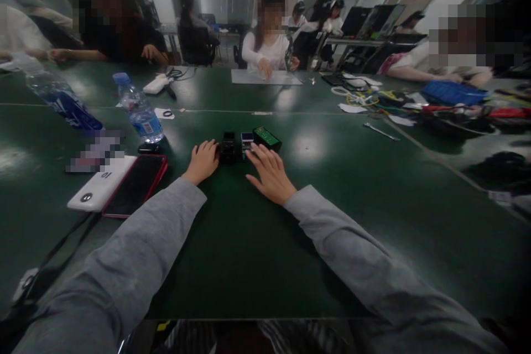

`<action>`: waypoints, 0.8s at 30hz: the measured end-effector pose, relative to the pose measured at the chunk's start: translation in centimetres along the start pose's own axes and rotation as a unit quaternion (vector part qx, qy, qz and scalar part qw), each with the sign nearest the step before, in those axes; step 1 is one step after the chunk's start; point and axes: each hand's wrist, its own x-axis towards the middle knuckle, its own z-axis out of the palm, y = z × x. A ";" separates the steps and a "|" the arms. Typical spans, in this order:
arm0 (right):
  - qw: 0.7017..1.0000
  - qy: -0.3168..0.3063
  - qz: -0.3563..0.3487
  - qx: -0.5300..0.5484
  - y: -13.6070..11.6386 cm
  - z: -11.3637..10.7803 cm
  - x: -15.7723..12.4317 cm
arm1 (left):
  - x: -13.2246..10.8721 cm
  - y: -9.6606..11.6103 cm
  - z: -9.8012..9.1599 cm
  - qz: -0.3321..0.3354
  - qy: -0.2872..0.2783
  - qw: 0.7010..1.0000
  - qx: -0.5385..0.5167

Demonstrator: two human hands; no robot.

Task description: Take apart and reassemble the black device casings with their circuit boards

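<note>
My left hand (203, 161) lies on the green table with its fingers extended, their tips beside a small black block-like object (228, 146). I cannot tell whether they touch it. Just right of that object is a small module with a white and dark-blue face (247, 138). My right hand (271, 172) reaches over the module's lower right part, fingers stretched and slightly spread, and hides some of it. Behind those fingers sits a black box with a green top (267, 137), tilted at an angle. Neither hand has anything gripped in it.
To the left stand water bottles (143, 113) (66, 97), near a white power bank (99, 185) and a red-edged phone (136, 185). A wrench (380, 131) and a pile of cables (365, 97) lie right. Across the table (332, 177) sit several people.
</note>
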 end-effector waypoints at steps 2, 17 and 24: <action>0.999 -0.036 -0.012 0.025 0.0 0.1 -0.3 | -0.1 0.0 0.0 0.002 0.001 1.000 0.001; 0.986 -0.051 0.013 0.160 1.3 0.4 -0.3 | -0.3 0.3 -0.6 0.011 -0.004 1.000 -0.002; 0.987 -0.011 0.010 0.159 1.4 0.9 -0.4 | -0.3 0.4 -0.7 0.013 -0.008 1.000 0.001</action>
